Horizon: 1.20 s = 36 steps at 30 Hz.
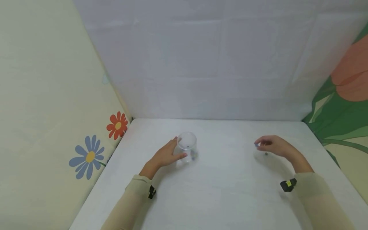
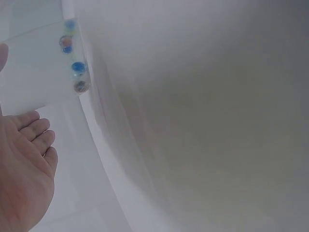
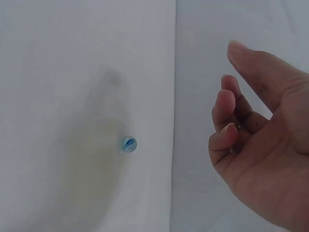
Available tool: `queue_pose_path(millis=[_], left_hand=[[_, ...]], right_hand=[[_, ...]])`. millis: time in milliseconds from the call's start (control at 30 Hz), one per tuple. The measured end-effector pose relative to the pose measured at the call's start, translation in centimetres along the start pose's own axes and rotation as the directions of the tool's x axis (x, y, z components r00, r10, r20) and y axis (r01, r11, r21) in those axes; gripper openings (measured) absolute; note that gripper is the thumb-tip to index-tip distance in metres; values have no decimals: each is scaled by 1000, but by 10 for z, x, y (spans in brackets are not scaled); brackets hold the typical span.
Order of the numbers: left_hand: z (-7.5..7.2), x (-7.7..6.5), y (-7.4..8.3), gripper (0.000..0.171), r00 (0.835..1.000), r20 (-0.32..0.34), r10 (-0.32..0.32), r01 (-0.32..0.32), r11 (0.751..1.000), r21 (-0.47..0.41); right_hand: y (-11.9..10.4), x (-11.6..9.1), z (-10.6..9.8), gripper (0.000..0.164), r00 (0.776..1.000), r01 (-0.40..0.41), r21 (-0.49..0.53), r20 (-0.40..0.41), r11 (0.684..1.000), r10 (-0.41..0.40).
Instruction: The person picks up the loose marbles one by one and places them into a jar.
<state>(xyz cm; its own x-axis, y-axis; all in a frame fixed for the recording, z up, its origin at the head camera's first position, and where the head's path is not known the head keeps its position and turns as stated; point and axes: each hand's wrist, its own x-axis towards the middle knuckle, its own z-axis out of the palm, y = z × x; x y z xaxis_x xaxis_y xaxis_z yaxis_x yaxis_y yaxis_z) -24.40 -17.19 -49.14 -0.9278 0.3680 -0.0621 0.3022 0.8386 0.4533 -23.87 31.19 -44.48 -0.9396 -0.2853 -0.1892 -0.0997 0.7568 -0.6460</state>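
Note:
A clear plastic cup (image 1: 187, 147) stands upright on the white table, with several coloured glass marbles (image 2: 78, 67) at its bottom. My left hand (image 1: 164, 155) holds the cup from its left side, the thumb toward the near wall and the fingers toward the far wall. Over the right part of the table, my right hand (image 1: 274, 146) pinches a small blue marble (image 1: 256, 145) at its fingertips. That marble does not show in the right wrist view. Another marble, clear with a blue streak (image 3: 129, 144), lies on the table below my right hand.
The white table (image 1: 218, 191) ends at a white cloth backdrop (image 1: 201, 64). A cream panel with painted flowers (image 1: 90, 156) borders the left side, and a panel with large green leaves (image 1: 339, 121) borders the right.

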Motion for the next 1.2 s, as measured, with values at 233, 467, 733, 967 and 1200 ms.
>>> queue_pose_path(millis=[233,467,733,967,1200], left_hand=[[-2,-3,2,104,1000,0,1,-1,1000,-5],[-2,-2,1,103,1000,-13,17,-17,1000,-12],[-3,-2,2,104,1000,-9,16,-16,999,-28],[-1,-2,1,104,1000,-20,18,-19,999,-26],[1,-2,2,106,1000,-19,16,-17,1000,-19]], right_hand=[[-22,7,-1,37,1000,8,8,7,1000,-8],[-40,15,0,36,999,49,-5,-1,999,-49],[-67,25,2,34,997,74,18,3,997,-74],[-86,33,5,30,994,112,15,14,994,-112],[-103,43,11,26,988,151,22,29,988,-151]])
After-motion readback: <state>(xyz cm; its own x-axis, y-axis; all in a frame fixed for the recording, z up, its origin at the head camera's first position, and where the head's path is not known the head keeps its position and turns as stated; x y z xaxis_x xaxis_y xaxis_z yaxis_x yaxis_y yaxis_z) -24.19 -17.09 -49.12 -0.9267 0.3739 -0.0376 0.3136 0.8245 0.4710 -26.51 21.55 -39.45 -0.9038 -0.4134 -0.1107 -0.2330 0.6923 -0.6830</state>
